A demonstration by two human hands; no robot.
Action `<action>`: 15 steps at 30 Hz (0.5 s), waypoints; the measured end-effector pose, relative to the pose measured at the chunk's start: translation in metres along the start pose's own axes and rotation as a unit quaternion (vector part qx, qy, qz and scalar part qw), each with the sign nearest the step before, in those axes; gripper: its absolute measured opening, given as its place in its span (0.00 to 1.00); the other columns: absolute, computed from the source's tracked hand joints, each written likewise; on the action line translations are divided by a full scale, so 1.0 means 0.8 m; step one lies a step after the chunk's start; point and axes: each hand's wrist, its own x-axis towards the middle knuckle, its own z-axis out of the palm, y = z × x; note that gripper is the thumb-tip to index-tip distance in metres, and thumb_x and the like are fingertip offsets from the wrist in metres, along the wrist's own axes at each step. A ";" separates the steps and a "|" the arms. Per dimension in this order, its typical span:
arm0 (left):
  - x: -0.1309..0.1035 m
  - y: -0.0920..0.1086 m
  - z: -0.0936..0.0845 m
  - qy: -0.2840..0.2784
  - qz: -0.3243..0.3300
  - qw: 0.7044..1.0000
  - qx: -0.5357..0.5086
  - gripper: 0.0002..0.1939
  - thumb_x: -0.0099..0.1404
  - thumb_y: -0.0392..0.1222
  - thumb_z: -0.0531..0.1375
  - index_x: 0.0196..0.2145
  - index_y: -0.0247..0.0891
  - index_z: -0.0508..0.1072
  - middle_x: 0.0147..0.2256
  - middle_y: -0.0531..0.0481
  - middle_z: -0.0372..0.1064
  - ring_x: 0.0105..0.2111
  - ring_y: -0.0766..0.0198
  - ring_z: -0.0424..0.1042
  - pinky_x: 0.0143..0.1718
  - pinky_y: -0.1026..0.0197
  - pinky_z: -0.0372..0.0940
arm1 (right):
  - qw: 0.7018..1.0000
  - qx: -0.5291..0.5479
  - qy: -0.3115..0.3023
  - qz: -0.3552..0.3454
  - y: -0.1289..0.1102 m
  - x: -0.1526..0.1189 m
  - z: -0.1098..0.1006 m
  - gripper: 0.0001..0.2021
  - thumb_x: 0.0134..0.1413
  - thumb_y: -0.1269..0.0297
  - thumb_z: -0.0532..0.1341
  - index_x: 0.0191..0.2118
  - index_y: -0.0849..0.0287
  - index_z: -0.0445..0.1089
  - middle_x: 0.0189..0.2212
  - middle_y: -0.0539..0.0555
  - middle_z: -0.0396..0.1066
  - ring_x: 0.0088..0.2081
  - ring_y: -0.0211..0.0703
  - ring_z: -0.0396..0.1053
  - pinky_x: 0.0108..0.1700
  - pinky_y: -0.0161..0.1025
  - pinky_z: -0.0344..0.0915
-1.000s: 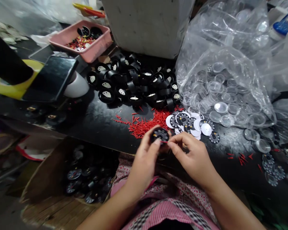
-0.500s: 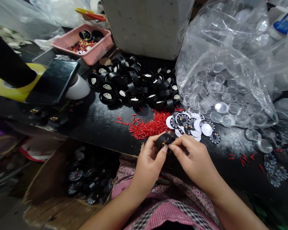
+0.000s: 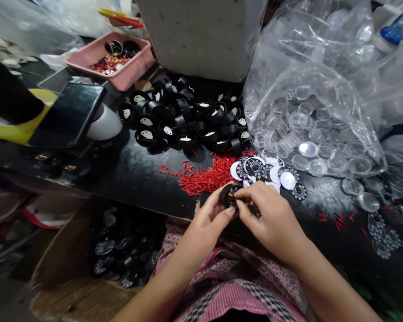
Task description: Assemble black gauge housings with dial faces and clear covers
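My left hand is closed around a small round black gauge, its dial face tilted up toward me. Pressed together over that dial, the thumb and forefinger of my right hand pinch a thin red pointer, which is partly hidden by the fingers. Just beyond my hands lies a heap of red pointers. Beside it, to the right, is a pile of printed dial discs, some showing white backs. Black round housings with pale plates inside are heaped behind the pointers.
A clear plastic bag of transparent covers fills the right back. At the left stand a pink tray of small parts and a phone. Below the table edge, a cardboard box holds several gauges. Loose pointers lie at right.
My left hand has turned the gauge so its dial faces me more. My right fingertips have moved up from its lower edge onto the dial, and the red pointer now shows. The view has shifted slightly.
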 end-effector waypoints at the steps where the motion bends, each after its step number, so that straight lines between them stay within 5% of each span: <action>1: -0.001 -0.001 0.000 0.004 0.001 1.000 0.008 0.21 0.64 0.44 0.63 0.55 0.50 0.71 0.60 0.52 0.68 0.61 0.55 0.65 0.61 0.53 0.60 | 0.999 -0.033 -0.002 -0.020 0.002 0.002 0.001 0.06 0.61 0.72 0.57 0.38 0.63 0.71 0.32 0.54 0.71 0.33 0.43 0.66 0.39 0.42 0.58; 5: -0.004 -0.007 0.010 0.063 -0.001 0.998 0.021 0.18 0.64 0.50 0.62 0.52 0.52 0.75 0.59 0.52 0.69 0.61 0.51 0.64 0.62 0.48 0.60 | 0.993 -0.110 -0.015 -0.047 0.001 0.006 0.005 0.07 0.59 0.72 0.56 0.31 0.62 0.69 0.28 0.54 0.70 0.32 0.44 0.65 0.37 0.43 0.57; 8: -0.003 -0.015 0.020 0.089 -0.033 0.995 -0.018 0.19 0.65 0.55 0.60 0.51 0.49 0.76 0.56 0.48 0.72 0.58 0.47 0.68 0.58 0.46 0.66 | 0.996 -0.085 -0.006 0.018 -0.007 0.007 0.005 0.06 0.57 0.72 0.56 0.30 0.60 0.68 0.26 0.51 0.69 0.29 0.41 0.63 0.36 0.40 0.57; 11: 0.003 -0.023 0.019 0.079 -0.013 0.997 -0.018 0.21 0.65 0.56 0.59 0.54 0.52 0.74 0.59 0.50 0.69 0.61 0.49 0.65 0.61 0.46 0.61 | 0.992 -0.027 -0.019 0.122 -0.011 0.005 -0.001 0.05 0.55 0.72 0.59 0.29 0.58 0.67 0.24 0.48 0.68 0.27 0.37 0.62 0.33 0.37 0.57; 15: 0.010 -0.029 0.008 0.061 0.021 0.993 0.096 0.20 0.64 0.53 0.62 0.54 0.56 0.73 0.60 0.55 0.67 0.64 0.50 0.60 0.65 0.43 0.53 | 0.986 0.064 -0.058 0.145 0.027 0.012 -0.025 0.06 0.59 0.67 0.58 0.32 0.56 0.70 0.27 0.48 0.71 0.29 0.36 0.67 0.32 0.34 0.61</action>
